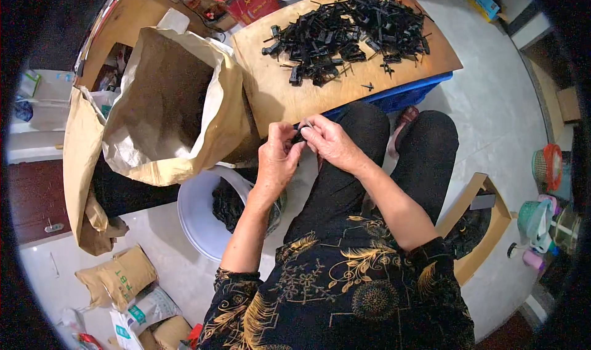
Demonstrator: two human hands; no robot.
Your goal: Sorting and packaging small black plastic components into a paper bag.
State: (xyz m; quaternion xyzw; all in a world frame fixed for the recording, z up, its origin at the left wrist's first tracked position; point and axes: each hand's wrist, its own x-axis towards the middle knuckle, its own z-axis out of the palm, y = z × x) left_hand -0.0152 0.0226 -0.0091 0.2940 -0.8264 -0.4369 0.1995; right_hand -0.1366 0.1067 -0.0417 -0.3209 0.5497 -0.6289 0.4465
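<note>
The near edge of a pale brown wooden tabletop [425,76] runs just ahead of the hands, and a bare strip of wood lies between that edge and the heap farther out. Grey tiled floor [492,91] opens well to the right, past the black-trousered knees [434,134].

A small black plastic part [300,132] sits between the fingertips of both hands, over the lap side of the edge. The left hand [278,157] is curled, thumb and fingers pinched on the part; the right hand [332,144] is nearly closed, gripping it from the other side. The fingers cover most of it, so its direction and long axis cannot be told.

Ahead and to the right spreads a tangled heap of black plastic pieces with thin stems [351,36]; one loose black piece [367,87] lies nearer. Close on the left, a large, open-mouthed tan woven sack [160,171] bounds the left hand's room. A round white plastic bucket [192,211] holding black material stands below it, partly behind the left forearm.
</note>
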